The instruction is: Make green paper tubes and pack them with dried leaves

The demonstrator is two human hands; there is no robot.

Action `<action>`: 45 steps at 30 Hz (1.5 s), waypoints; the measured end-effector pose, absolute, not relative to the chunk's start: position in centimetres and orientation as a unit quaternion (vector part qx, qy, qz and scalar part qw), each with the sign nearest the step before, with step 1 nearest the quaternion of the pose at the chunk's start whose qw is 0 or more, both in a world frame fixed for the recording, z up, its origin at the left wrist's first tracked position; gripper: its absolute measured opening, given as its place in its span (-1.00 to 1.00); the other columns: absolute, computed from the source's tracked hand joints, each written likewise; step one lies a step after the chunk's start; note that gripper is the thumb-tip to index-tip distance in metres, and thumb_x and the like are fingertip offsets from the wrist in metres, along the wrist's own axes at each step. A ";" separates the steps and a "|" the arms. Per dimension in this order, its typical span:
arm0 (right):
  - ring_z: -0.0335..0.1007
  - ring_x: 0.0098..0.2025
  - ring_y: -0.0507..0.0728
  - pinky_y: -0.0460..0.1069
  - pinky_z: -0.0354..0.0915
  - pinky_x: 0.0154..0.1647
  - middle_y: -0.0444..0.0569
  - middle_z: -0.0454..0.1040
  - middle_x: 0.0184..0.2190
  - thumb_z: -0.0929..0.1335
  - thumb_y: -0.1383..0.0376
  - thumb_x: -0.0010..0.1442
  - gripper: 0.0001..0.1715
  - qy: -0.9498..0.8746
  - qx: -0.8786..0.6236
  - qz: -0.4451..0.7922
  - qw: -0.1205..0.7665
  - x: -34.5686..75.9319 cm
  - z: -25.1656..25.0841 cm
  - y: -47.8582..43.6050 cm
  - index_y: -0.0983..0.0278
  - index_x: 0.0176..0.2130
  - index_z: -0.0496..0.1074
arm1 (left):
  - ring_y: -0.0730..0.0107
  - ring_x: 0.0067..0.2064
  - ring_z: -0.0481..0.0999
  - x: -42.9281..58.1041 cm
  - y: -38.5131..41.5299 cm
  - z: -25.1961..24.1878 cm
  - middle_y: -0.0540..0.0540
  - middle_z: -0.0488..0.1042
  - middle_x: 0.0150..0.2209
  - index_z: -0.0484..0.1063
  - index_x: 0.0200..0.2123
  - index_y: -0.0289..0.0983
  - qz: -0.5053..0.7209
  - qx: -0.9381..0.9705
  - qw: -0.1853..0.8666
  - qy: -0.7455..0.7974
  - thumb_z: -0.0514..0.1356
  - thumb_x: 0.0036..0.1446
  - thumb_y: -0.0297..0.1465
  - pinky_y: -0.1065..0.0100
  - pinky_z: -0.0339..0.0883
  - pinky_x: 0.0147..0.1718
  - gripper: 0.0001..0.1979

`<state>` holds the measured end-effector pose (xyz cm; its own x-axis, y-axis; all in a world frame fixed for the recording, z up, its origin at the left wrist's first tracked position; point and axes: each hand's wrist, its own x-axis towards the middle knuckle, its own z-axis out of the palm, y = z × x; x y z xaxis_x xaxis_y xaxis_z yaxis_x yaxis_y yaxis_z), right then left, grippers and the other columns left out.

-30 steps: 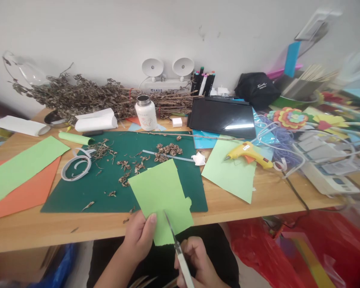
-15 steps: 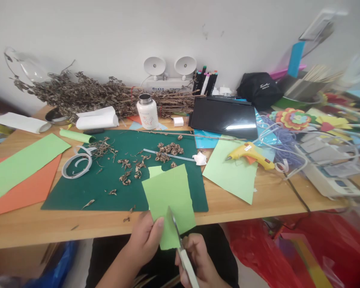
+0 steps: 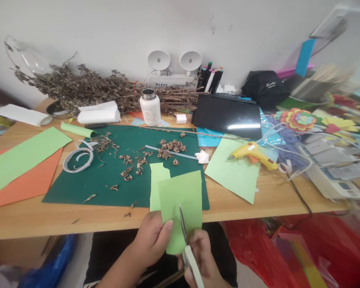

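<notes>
My left hand (image 3: 153,238) pinches the left edge of a piece of green paper (image 3: 190,190), thumb on top, over the table's front edge. In my right hand (image 3: 202,250) is a pair of scissors (image 3: 193,262) with white handles. One blade lies over the paper's face, pointing up and away from me; the other blade is hidden behind it. Just behind the held sheet, a lighter green paper scrap (image 3: 156,182) with a torn-looking edge rests on the dark green cutting mat (image 3: 108,196). Dried, curled flower heads (image 3: 174,147) and loose bits are scattered on the mat.
A yellow glue gun (image 3: 253,154) lies on pale green paper (image 3: 231,172) to the right. Behind stand a white bottle (image 3: 150,110), a black tablet (image 3: 228,114) and a bundle of dried stems (image 3: 102,86). At left are a tape coil (image 3: 78,158) and green and orange sheets (image 3: 24,156).
Both hands, the paper and the scissors have shifted slightly right in view. The held paper has turned more upright, and more of the light green scrap behind it shows.
</notes>
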<state>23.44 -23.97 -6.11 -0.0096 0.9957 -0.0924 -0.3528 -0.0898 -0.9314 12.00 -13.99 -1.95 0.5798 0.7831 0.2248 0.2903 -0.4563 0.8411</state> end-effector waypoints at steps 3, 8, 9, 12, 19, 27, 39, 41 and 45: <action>-0.03 -0.57 -0.07 -0.14 -0.03 -0.58 -0.22 0.15 -0.51 0.23 -0.16 -0.02 -0.44 -0.374 -0.424 0.605 0.561 23.3 -5.9 -23.9 0.15 -0.30 -0.06 | 0.50 -0.63 0.24 12.1 -14.1 -2.0 -0.01 0.26 -0.67 0.20 -0.62 -0.28 0.315 0.800 0.382 0.338 -0.15 0.18 -0.36 0.47 0.13 -0.62 -0.64; -0.02 -0.57 -0.07 -0.14 -0.07 -0.58 -0.23 0.15 -0.53 0.23 -0.15 0.00 -0.47 -0.384 -0.432 0.590 0.564 23.3 -6.0 -24.1 0.15 -0.31 -0.05 | 0.52 -0.63 0.22 12.0 -14.0 -2.1 0.01 0.23 -0.67 0.20 -0.62 -0.28 0.315 0.802 0.390 0.325 -0.14 0.18 -0.37 0.49 0.11 -0.63 -0.65; 0.00 -0.57 -0.07 -0.14 -0.06 -0.58 -0.23 0.16 -0.53 0.24 -0.14 0.00 -0.47 -0.381 -0.435 0.586 0.568 23.2 -6.1 -24.2 0.15 -0.31 -0.05 | 0.52 -0.63 0.22 12.0 -14.0 -2.1 0.01 0.23 -0.67 0.20 -0.62 -0.28 0.316 0.801 0.393 0.322 -0.14 0.18 -0.37 0.49 0.11 -0.64 -0.65; 0.10 -0.56 -0.05 -0.13 0.04 -0.56 -0.23 0.21 -0.54 0.26 -0.13 0.00 -0.48 -0.370 -0.444 0.580 0.574 23.1 -6.5 -24.4 0.15 -0.31 -0.03 | 0.51 -0.63 0.23 11.8 -14.0 -2.1 0.01 0.23 -0.68 0.20 -0.63 -0.28 0.316 0.798 0.400 0.321 -0.14 0.18 -0.37 0.49 0.11 -0.63 -0.64; 0.26 -0.55 -0.01 -0.10 0.15 -0.56 -0.15 0.33 -0.53 0.30 -0.06 -0.02 -0.52 -0.376 -0.464 0.534 0.599 22.3 -8.1 -24.3 0.19 -0.44 0.01 | 0.53 -0.65 0.23 11.4 -13.9 -2.6 0.02 0.25 -0.68 0.23 -0.61 -0.30 0.315 0.774 0.430 0.341 -0.12 0.18 -0.33 0.51 0.10 -0.67 -0.64; 0.13 -0.59 -0.06 -0.12 0.12 -0.56 -0.23 0.19 -0.58 0.33 0.10 0.00 -0.57 -0.379 -0.505 0.532 0.564 22.7 -7.5 -24.0 0.20 -0.49 -0.04 | 0.53 -0.62 0.26 11.4 -13.9 -3.3 0.01 0.27 -0.65 0.23 -0.60 -0.31 0.321 0.788 0.394 0.348 -0.09 0.17 -0.39 0.51 0.15 -0.61 -0.68; 0.03 -0.62 -0.07 -0.15 0.00 -0.60 -0.25 0.09 -0.64 0.31 0.14 0.03 -0.58 -0.452 -0.482 0.466 0.588 23.1 -6.9 -23.1 0.22 -0.55 -0.05 | 0.58 -0.63 0.18 11.5 -13.9 -3.0 0.05 0.21 -0.66 0.21 -0.60 -0.31 0.326 0.778 0.415 0.342 -0.08 0.17 -0.40 0.53 0.11 -0.62 -0.69; 0.00 -0.61 -0.07 -0.15 0.00 -0.60 -0.25 0.08 -0.64 0.30 0.12 0.05 -0.56 -0.479 -0.473 0.438 0.595 23.2 -6.9 -23.0 0.22 -0.56 -0.05 | 0.57 -0.63 0.18 11.4 -14.0 -3.2 0.05 0.22 -0.65 0.23 -0.58 -0.32 0.323 0.774 0.421 0.347 -0.08 0.17 -0.40 0.53 0.11 -0.62 -0.70; -0.01 -0.61 -0.07 -0.16 0.00 -0.60 -0.25 0.07 -0.63 0.29 0.11 0.07 -0.56 -0.496 -0.468 0.411 0.605 23.3 -7.0 -22.9 0.24 -0.57 -0.03 | 0.57 -0.62 0.19 11.3 -14.0 -3.4 0.03 0.24 -0.64 0.25 -0.56 -0.32 0.322 0.767 0.439 0.340 -0.09 0.18 -0.38 0.53 0.11 -0.64 -0.69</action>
